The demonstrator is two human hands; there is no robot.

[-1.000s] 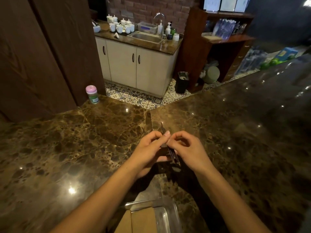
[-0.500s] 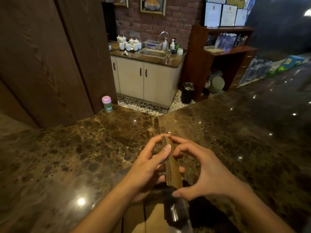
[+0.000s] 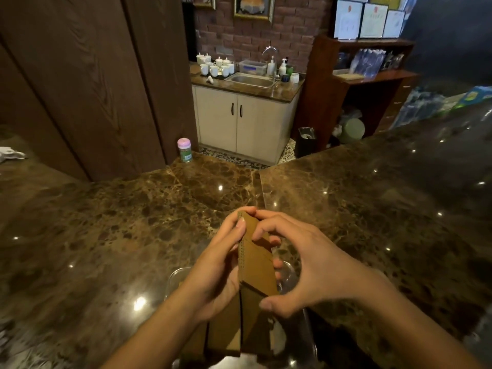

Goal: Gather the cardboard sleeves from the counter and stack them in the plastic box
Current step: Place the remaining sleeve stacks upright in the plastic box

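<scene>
Matt corrugated cardboard sleeves (image 3: 257, 259), clear plastic box (image 3: 308, 331), glossy marble counter (image 3: 106, 235).

Both hands grip one cardboard sleeve (image 3: 257, 258) edge-up: left hand (image 3: 217, 272) left of it, right hand (image 3: 310, 267) right. Beneath the grip, plastic box (image 3: 306, 331) holding sleeves (image 3: 226, 331). Counter (image 3: 111, 230) all round.

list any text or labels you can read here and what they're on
No text here can be read.
Green jar: label with a barcode-like patch, print too small.
Framed certificates: lines of print, too blurred.
Blue box: markings blurred.
Cardboard sleeves: plain, no print visible.
</scene>
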